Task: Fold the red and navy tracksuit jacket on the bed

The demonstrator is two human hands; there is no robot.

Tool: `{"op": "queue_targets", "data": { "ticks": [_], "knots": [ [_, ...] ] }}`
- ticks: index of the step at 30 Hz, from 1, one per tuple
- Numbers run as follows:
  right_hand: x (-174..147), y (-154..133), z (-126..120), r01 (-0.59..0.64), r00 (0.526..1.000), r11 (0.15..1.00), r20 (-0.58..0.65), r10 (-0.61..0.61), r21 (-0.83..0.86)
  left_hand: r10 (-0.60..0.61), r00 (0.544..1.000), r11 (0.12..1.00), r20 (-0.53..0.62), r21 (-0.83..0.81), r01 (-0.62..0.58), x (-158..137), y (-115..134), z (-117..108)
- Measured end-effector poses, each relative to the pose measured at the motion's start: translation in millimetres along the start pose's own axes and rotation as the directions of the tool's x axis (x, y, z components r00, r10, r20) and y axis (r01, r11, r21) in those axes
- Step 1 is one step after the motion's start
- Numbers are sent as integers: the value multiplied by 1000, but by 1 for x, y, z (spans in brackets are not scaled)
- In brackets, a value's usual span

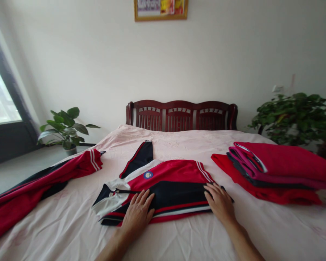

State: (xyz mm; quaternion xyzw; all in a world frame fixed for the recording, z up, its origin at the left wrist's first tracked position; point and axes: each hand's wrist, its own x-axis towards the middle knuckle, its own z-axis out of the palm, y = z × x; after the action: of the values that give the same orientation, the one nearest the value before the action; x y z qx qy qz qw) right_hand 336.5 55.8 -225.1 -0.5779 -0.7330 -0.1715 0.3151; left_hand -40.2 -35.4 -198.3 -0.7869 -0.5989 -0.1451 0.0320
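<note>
Pale daylight glares through the left-hand window [0,98].

- The left hand [138,208] lies palm down, its fingers [143,196] extended, leaning away and to the right, the thumb [151,214] apart on the inner side.
- The right hand [219,200] is also palm down, its fingers lightly bent and pointing away and leftward.
- Both forearms [243,237] are bare and slant inward from the lower edge.
- The hands sit well apart, nearly level.
- Both palms are hidden, so how firmly they press is hard to judge.
</note>
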Motion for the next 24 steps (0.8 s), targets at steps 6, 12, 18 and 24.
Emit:
{"op": "queue_targets", "data": {
  "ticks": [6,12,18,24],
  "knots": [
    [1,0,-1,14,1000,1000,-14,-14,0,1,1000,1000,14,3,-1,0,0,-1],
    [0,1,2,14,1000,1000,-18,-14,-5,5,1000,1000,-5,9,-5,1,1,-1],
    [0,1,1,16,1000,1000,-16,-16,-5,-6,1000,1000,21,-1,6,1,3,-5],
    [1,0,0,8,1000,1000,-4,-8,-3,-16,999,1000,37,-7,16,0,4,-8]
  ]
}}
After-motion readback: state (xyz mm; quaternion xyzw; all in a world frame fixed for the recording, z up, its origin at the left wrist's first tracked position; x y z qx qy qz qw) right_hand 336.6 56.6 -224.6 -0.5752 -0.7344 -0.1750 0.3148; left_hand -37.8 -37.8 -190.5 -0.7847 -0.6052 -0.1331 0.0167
